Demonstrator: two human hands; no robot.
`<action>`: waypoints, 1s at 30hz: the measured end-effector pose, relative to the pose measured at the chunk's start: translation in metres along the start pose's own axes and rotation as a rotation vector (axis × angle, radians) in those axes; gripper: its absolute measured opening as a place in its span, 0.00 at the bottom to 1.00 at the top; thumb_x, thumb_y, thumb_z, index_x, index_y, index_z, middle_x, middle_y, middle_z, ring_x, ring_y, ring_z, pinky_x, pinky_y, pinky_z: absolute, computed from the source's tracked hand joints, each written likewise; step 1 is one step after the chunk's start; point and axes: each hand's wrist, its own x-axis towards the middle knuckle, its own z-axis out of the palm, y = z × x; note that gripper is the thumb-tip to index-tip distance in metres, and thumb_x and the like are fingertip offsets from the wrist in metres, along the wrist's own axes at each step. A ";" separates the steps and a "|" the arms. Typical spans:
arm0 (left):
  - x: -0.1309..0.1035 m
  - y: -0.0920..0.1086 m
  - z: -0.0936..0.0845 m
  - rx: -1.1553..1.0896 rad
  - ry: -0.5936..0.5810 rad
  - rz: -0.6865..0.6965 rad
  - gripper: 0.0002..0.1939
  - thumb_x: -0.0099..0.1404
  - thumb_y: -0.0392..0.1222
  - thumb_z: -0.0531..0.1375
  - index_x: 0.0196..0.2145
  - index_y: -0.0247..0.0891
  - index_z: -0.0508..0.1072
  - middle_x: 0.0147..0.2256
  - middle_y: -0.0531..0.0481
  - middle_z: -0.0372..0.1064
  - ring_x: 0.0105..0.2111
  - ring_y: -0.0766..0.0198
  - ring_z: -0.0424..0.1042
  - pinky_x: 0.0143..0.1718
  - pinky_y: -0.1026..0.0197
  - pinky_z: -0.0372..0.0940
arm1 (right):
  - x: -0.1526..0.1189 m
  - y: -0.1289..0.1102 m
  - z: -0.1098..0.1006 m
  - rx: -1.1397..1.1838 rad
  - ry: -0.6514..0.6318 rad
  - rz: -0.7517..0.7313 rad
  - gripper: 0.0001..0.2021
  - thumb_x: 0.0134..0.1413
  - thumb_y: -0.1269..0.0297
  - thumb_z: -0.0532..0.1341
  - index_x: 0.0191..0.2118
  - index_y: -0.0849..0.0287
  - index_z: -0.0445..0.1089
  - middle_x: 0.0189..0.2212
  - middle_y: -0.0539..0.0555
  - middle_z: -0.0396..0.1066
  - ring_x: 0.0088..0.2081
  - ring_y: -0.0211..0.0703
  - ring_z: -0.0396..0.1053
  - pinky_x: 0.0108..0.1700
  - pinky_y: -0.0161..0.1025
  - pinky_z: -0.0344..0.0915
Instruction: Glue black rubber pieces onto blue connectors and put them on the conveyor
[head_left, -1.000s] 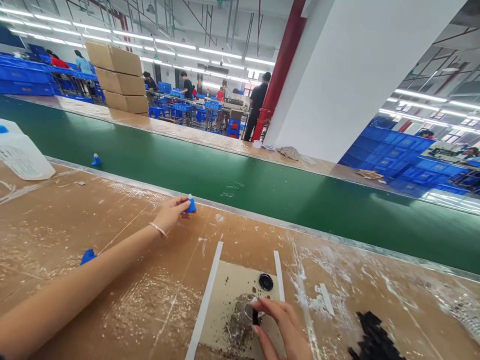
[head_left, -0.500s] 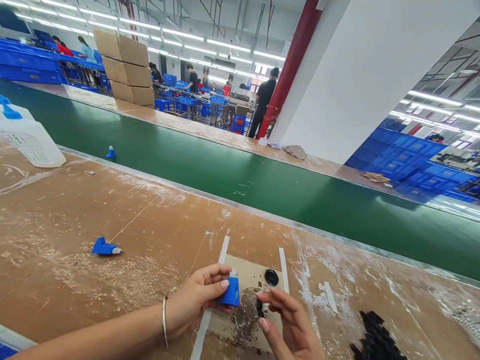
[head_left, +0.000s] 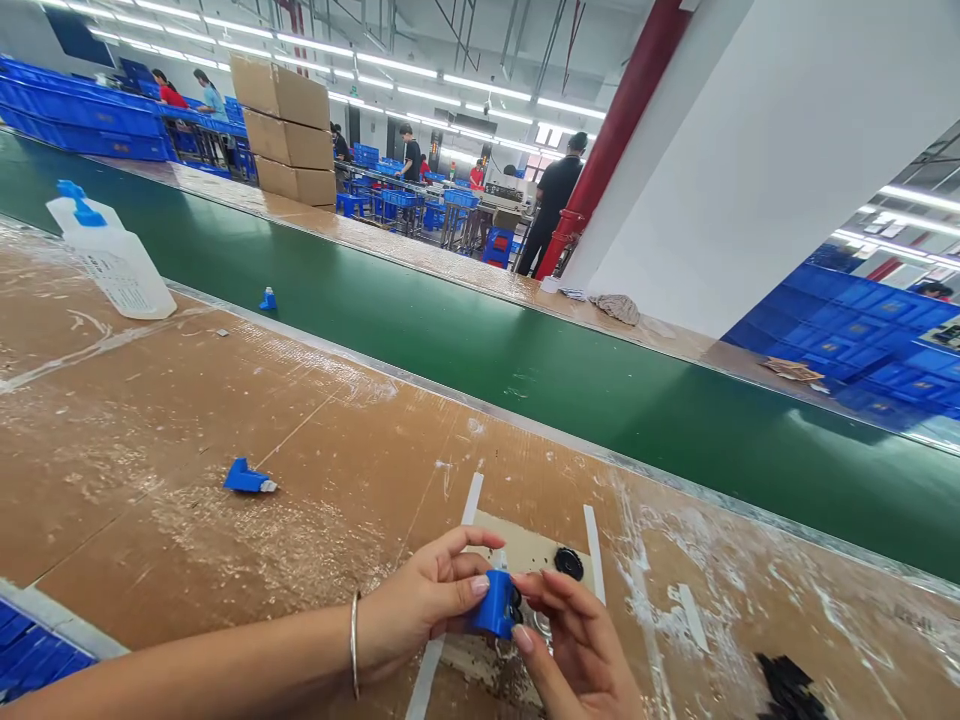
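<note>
A blue plastic part (head_left: pixel 495 604) with a clear tip on top is gripped upright between the thumb and fingers of my left hand (head_left: pixel 431 595). My right hand (head_left: pixel 581 640) pinches a small black round piece (head_left: pixel 517 604) against the right side of that blue part; fingers partly cover it. Below both hands lies a dirty beige board (head_left: pixel 491 528) with white tape strips along its sides. On it rests a black ring-shaped cap (head_left: pixel 568 563). Farther left, another blue plastic part (head_left: pixel 247 476) with a pale tip lies on the table.
A green conveyor belt (head_left: pixel 420 300) crosses behind the table, carrying a small blue part (head_left: pixel 268 298). A pump bottle (head_left: pixel 124 265) stands at left. Black pieces (head_left: pixel 791 688) are heaped at lower right; a bin of blue parts (head_left: pixel 34 650) is at lower left. Cardboard boxes (head_left: pixel 292 135) stand beyond.
My right hand has brought the black round piece from beside the blue part to its right side. The blue part is turned slightly in my left hand. The view has shifted left.
</note>
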 end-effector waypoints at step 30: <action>-0.005 0.017 -0.012 0.635 0.098 0.155 0.25 0.56 0.45 0.65 0.51 0.45 0.69 0.40 0.47 0.76 0.41 0.59 0.74 0.47 0.59 0.67 | -0.015 -0.028 -0.070 -0.770 0.251 -0.191 0.11 0.66 0.59 0.53 0.50 0.51 0.65 0.45 0.53 0.68 0.45 0.49 0.66 0.46 0.45 0.63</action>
